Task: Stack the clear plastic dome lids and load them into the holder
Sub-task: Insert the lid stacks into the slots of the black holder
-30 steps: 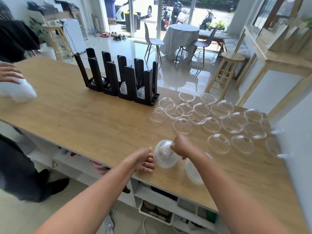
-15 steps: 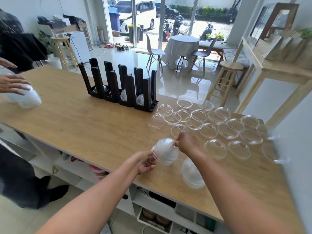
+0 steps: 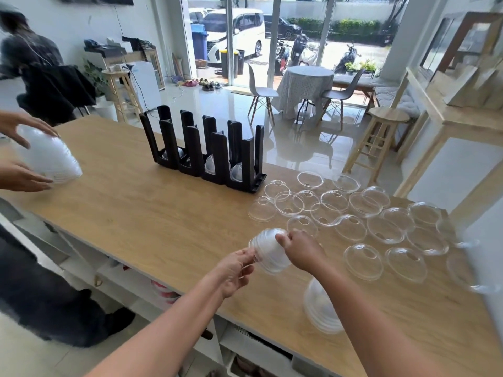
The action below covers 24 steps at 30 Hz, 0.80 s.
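Note:
A short stack of clear dome lids [image 3: 268,250] hangs tilted just above the wooden table [image 3: 141,213]. My right hand [image 3: 300,250] grips its top, and my left hand [image 3: 235,269] pinches its lower rim. Under my right forearm, near the front edge, lies a second stack of lids [image 3: 319,308]. Several loose dome lids [image 3: 353,227] are spread over the right half of the table. The black slotted lid holder [image 3: 206,151] stands at the far edge, with a few lids low in its slots.
At the left end of the table another person's hands [image 3: 19,153] hold a big stack of lids [image 3: 50,156]. Open shelves run under the table's front edge. A wooden stool [image 3: 381,137] and a wooden cabinet stand beyond the right end.
My hands have lifted the small stack slightly and tilted it; my left hand, earlier beside it, now pinches its rim. The other person has raised their stack off the table.

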Available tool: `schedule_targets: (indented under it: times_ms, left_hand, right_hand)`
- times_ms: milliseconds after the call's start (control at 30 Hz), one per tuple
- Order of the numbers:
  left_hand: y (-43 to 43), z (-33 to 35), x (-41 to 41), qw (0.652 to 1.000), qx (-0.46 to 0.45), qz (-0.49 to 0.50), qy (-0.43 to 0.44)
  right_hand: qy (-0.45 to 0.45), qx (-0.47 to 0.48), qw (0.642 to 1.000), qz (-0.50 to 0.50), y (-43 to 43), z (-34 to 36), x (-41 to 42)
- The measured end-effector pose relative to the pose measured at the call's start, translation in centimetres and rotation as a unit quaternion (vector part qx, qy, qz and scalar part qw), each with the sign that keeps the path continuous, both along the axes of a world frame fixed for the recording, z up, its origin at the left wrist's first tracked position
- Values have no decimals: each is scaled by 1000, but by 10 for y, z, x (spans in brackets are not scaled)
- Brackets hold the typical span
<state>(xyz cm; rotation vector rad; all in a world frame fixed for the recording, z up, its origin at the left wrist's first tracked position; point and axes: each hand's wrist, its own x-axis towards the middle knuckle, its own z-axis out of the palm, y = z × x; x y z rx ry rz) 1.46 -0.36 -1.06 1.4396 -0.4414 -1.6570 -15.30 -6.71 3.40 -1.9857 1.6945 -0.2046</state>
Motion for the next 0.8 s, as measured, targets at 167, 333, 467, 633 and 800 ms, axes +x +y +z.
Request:
schedule_targets:
  times_ms: [167,333,467,633,800]
  left_hand:
    - [-15,7,19,999,-43,-20,3]
    - [-34,24,44,993,-86,-2,77]
    - [-63,54,80,983,-151,17,103]
    - [-130,113,138,964,-235,21,121]
    - [-207,150,184,942,-285,10,177]
  right_hand:
    - [59,-52,996,42,-14,14,20]
    - [-31,-70,995,61,-33,42,43]
    - [-59,-143,983,98,-63,88,76]
    - [-94,-235,960,122,-118,158,137]
    - [-53,-309,940,132,-182,209,198]
